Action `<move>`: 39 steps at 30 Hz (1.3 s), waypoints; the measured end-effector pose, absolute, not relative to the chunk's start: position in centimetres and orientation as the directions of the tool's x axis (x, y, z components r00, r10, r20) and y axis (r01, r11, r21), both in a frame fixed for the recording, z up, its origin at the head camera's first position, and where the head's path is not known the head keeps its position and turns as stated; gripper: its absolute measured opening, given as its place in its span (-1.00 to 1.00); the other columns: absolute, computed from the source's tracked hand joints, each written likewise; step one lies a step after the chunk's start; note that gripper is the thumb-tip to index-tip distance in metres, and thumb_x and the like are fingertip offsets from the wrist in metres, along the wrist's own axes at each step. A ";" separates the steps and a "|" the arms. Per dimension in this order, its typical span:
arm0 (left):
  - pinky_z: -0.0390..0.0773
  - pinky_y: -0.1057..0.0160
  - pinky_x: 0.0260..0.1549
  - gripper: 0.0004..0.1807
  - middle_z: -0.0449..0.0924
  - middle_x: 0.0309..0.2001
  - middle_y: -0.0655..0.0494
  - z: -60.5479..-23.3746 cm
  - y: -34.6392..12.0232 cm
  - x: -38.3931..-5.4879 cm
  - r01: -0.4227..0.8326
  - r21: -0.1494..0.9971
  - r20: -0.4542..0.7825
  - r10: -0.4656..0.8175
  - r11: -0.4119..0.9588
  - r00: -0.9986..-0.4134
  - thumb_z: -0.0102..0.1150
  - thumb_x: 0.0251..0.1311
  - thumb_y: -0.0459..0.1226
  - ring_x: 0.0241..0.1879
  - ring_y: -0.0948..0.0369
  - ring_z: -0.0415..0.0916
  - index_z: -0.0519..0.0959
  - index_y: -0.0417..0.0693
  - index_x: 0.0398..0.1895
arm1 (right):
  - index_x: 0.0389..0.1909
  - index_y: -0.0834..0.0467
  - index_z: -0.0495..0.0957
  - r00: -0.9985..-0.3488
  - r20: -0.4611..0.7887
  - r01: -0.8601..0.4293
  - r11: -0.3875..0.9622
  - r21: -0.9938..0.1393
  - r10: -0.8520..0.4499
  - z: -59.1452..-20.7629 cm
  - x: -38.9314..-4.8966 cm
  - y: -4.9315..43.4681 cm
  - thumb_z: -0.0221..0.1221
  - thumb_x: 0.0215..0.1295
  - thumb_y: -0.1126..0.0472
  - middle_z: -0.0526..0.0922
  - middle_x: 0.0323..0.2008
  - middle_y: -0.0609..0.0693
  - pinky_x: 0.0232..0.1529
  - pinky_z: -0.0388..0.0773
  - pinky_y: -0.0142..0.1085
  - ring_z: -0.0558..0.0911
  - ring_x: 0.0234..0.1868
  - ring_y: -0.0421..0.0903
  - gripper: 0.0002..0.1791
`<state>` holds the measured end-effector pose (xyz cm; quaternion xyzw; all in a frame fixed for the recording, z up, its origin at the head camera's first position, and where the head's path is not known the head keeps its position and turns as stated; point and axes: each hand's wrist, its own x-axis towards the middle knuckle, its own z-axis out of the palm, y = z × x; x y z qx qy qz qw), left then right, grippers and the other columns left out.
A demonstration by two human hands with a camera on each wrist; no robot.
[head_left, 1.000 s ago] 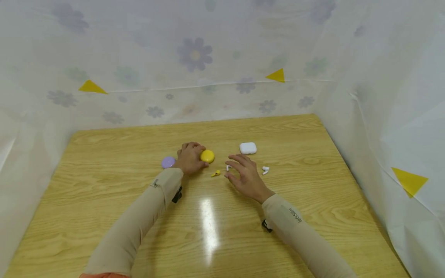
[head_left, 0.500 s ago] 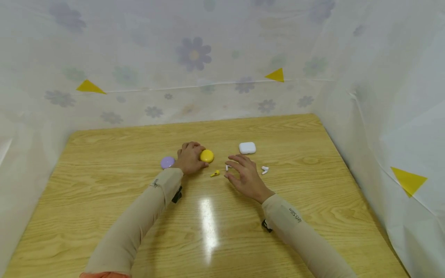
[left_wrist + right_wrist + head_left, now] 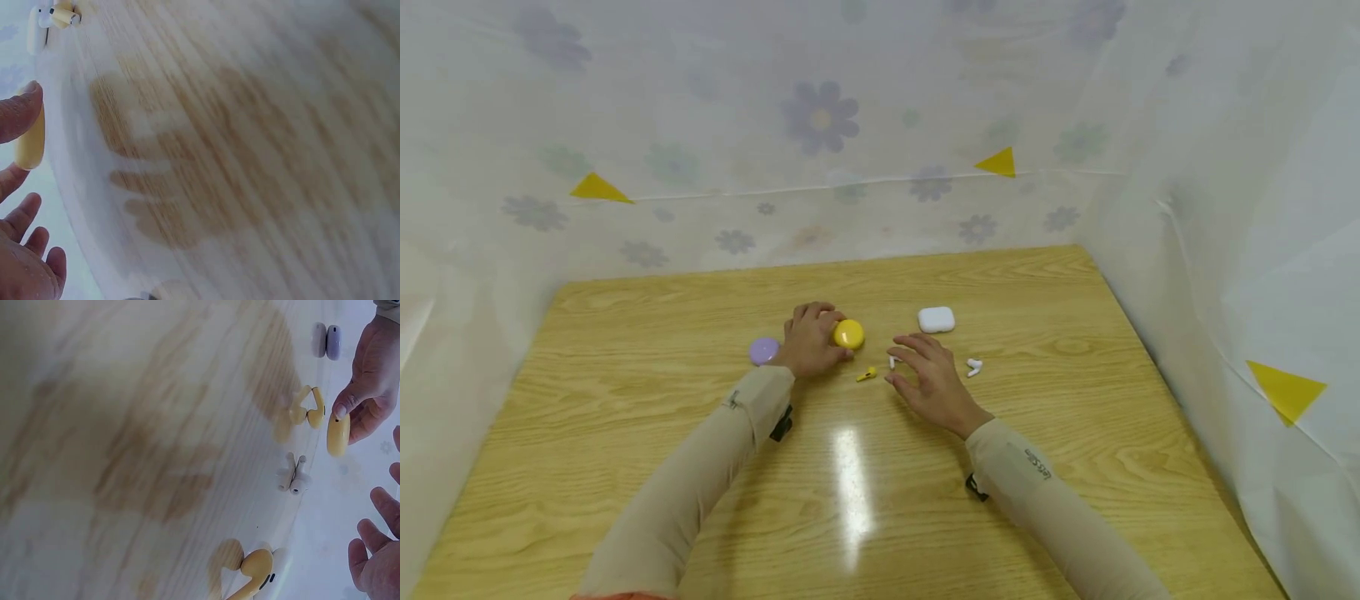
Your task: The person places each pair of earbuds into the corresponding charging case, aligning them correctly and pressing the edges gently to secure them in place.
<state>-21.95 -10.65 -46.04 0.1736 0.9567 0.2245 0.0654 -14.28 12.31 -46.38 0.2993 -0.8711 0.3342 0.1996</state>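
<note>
While the right hand point(image 3: 934, 386) has its fingers spread, holding nothing, the left hand point(image 3: 811, 343) grips the yellow case point(image 3: 850, 335) between fingers and thumb, just raised slightly above the worktop point(image 3: 662, 400) toward its far edge, so lifting seems barely begun.

Spanning the table point(image 3: 1037, 292)
The middle case point(image 3: 850, 335) is sitting in the left hand point(image 3: 812, 342), between the left case point(image 3: 764, 351) and right case point(image 3: 937, 319); the left earbud point(image 3: 867, 375), middle earbud point(image 3: 892, 362) and right earbud point(image 3: 974, 367) are lying nearer.
</note>
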 end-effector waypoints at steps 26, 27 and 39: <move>0.25 -0.17 0.09 -0.40 0.34 0.25 -0.06 -44.5 -11.5 -18.7 0.475 0.448 0.325 0.357 0.757 -0.876 0.52 -0.14 -0.11 0.25 -0.11 0.18 0.53 -0.10 0.01 | -0.07 0.31 0.60 -0.742 0.544 -0.658 0.576 -0.485 -0.390 -46.1 -14.4 11.8 0.34 0.08 0.29 0.61 0.02 0.28 0.03 0.40 0.22 0.51 0.12 0.23 -0.63; 0.26 -0.17 0.08 -0.40 0.34 0.24 -0.06 -44.4 -11.5 -18.5 0.481 0.447 0.336 0.357 0.754 -0.872 0.52 -0.15 -0.11 0.25 -0.11 0.19 0.53 -0.10 0.00 | -0.07 0.31 0.60 -0.741 0.546 -0.659 0.579 -0.481 -0.391 -46.1 -14.4 11.8 0.34 0.08 0.28 0.61 0.02 0.27 0.04 0.41 0.22 0.51 0.13 0.22 -0.63; 0.37 -0.18 0.00 -0.36 0.38 0.19 -0.09 -44.4 -11.3 -17.1 0.553 0.394 0.470 0.357 0.734 -0.808 0.59 -0.26 -0.14 0.19 -0.12 0.27 0.53 -0.11 -0.04 | -0.10 0.30 0.61 -0.700 0.584 -0.697 0.569 -0.436 -0.410 -45.5 -15.3 11.5 0.35 0.09 0.27 0.62 0.02 0.25 0.12 0.43 0.16 0.55 0.10 0.18 -0.65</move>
